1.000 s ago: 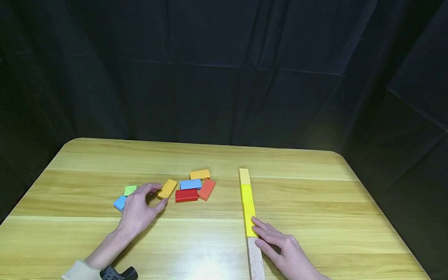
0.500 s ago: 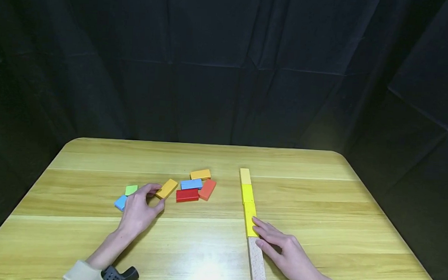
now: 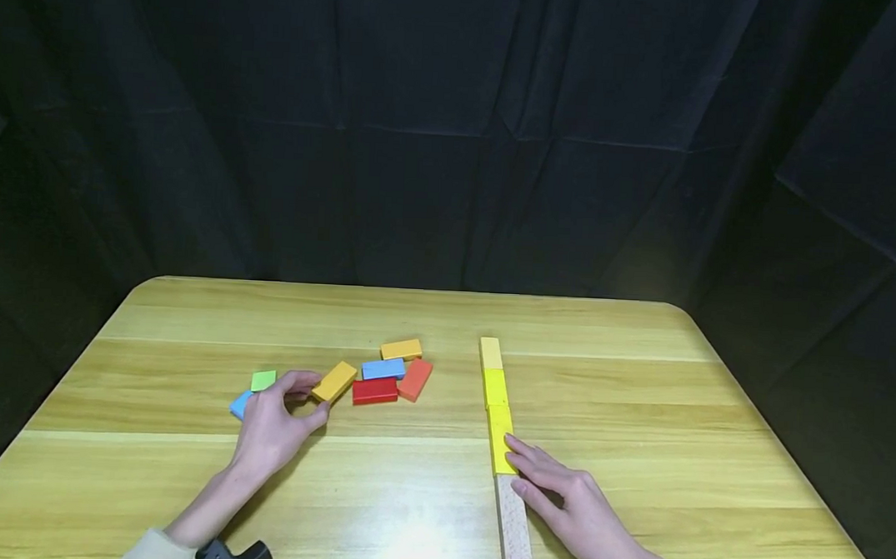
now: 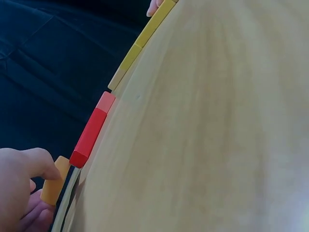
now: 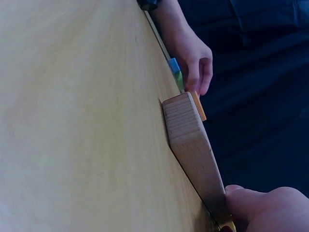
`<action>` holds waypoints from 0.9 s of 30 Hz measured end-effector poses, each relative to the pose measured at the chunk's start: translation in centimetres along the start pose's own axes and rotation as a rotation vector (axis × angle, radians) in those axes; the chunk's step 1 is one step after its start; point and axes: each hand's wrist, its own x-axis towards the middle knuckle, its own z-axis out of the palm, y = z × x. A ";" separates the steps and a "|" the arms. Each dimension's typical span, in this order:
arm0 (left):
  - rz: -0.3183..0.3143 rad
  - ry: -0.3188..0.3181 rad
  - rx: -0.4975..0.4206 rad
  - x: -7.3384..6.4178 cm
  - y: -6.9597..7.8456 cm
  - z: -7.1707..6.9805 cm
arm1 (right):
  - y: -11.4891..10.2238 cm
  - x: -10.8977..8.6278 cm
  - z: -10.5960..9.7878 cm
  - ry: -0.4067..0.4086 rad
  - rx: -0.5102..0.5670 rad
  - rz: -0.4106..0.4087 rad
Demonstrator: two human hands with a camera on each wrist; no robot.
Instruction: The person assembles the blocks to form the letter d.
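My left hand (image 3: 272, 429) pinches an orange block (image 3: 334, 382) between thumb and fingers, at the left of the head view. The left wrist view shows the same orange block (image 4: 55, 181) tilted in those fingers. My right hand (image 3: 576, 510) lies along the right side of a row of blocks, its fingers extended. Its fingertips touch a yellow block (image 3: 498, 440), and the thumb rests at the edge of a speckled pinkish-white block (image 3: 513, 528). Farther up the row come a brighter yellow block (image 3: 495, 387) and a pale yellow block (image 3: 491, 354), laid end to end.
Right of the held block lie a dark red block (image 3: 375, 391), a blue block (image 3: 383, 369), an orange-red block (image 3: 415, 380) and another orange block (image 3: 401, 349). A green block (image 3: 263, 380) and a partly hidden blue block (image 3: 240, 404) lie beside my left hand. Black cloth (image 3: 454, 146) hangs behind the table.
My left thumb and fingers have drawn the orange block slightly, and it has turned a little. My right hand and the row have stayed put.
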 end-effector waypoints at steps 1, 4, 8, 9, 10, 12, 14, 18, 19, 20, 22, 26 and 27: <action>-0.003 -0.002 -0.006 -0.1 0.1 -0.1 | 0.0 0.0 0.0 0.000 -0.001 -0.001; 0.004 0.005 -0.007 -0.4 0.4 -0.3 | 0.0 0.0 0.0 -0.004 -0.005 0.006; 0.024 0.020 -0.016 -1.0 1.0 -0.4 | 0.0 0.0 0.0 -0.007 -0.011 0.009; 0.027 0.019 -0.023 -1.1 1.2 -0.4 | 0.0 0.0 0.0 -0.007 -0.013 0.008; 0.030 0.016 -0.028 -1.3 1.4 -0.4 | 0.0 0.0 0.0 -0.006 -0.014 0.009; 0.029 -0.001 -0.040 -1.6 1.8 -0.2 | 0.0 0.0 0.0 -0.004 -0.015 0.011; 0.027 -0.025 -0.055 -1.8 2.3 0.1 | 0.0 0.0 0.0 -0.002 -0.015 0.014; 0.019 -0.073 -0.079 -2.3 3.3 0.8 | 0.1 0.0 0.1 -0.001 -0.009 0.007; 0.017 -0.084 -0.087 -2.4 3.5 1.0 | 0.1 0.0 0.1 -0.001 -0.004 0.003; 0.013 -0.095 -0.092 -2.4 3.7 1.2 | 0.1 0.0 0.1 0.000 0.001 -0.002; 0.011 -0.114 -0.101 -2.6 4.2 1.5 | 0.1 0.0 0.1 0.002 0.013 -0.012; 0.018 -0.138 -0.135 -2.7 4.8 2.1 | 0.1 0.0 0.1 0.005 0.021 -0.021; 0.023 -0.139 -0.145 -2.7 4.8 2.3 | 0.1 0.0 0.1 0.005 0.021 -0.021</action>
